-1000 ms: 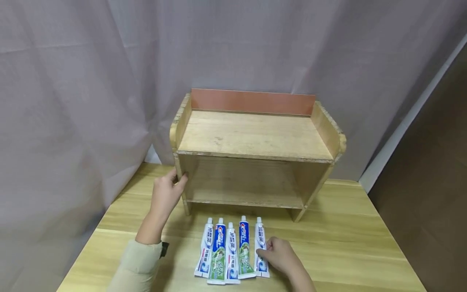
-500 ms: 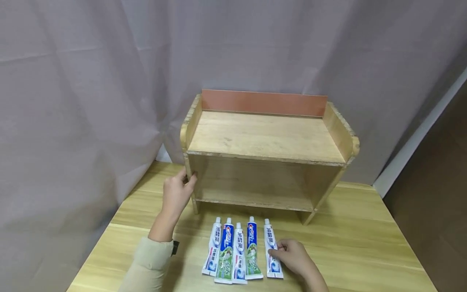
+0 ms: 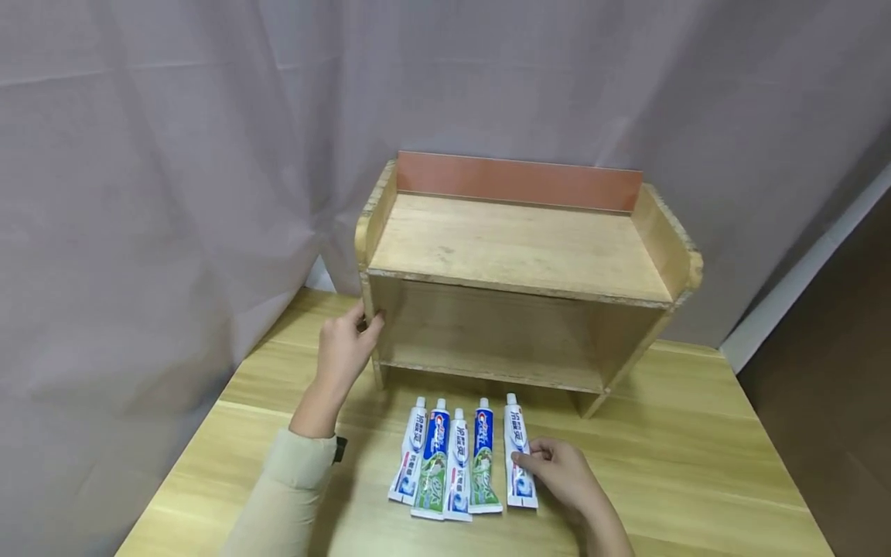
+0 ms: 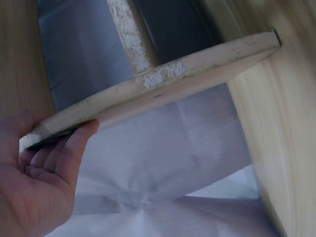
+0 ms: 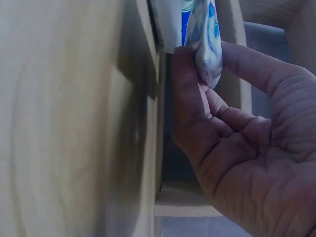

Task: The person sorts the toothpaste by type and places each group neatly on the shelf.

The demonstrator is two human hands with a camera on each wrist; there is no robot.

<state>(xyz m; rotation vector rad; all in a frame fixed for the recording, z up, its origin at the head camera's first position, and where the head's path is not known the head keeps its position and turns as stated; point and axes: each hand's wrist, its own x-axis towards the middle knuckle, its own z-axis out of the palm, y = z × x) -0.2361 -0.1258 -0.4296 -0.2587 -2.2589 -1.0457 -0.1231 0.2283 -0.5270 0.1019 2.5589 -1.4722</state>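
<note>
My left hand [image 3: 343, 348] grips the left side panel of a small wooden shelf [image 3: 522, 240], thumb on the inner face. In the left wrist view, the fingers [image 4: 74, 153] wrap the panel's edge [image 4: 222, 57]. With thumb and fingers, my right hand [image 3: 567, 476] pinches a white toothpaste tube [image 3: 517, 425], the rightmost in a row in front of the shelf. The right wrist view shows that tube [image 5: 211, 54] on its edge between thumb and finger. To its left lie a blue-green toothpaste tube [image 3: 483, 456], a white one [image 3: 458, 464] and others, caps toward the shelf.
The shelf has a top level with a reddish back strip [image 3: 515, 179] and a lower level [image 3: 487, 333]. It stands on a wooden table [image 3: 682, 433]. Grey curtain [image 3: 174, 193] hangs behind, and a brown panel [image 3: 828, 371] stands at the right.
The rightmost tube's lower end has shifted slightly right, away from its neighbour, with my right hand on it. My left hand keeps its grip on the shelf; the head view has shifted.
</note>
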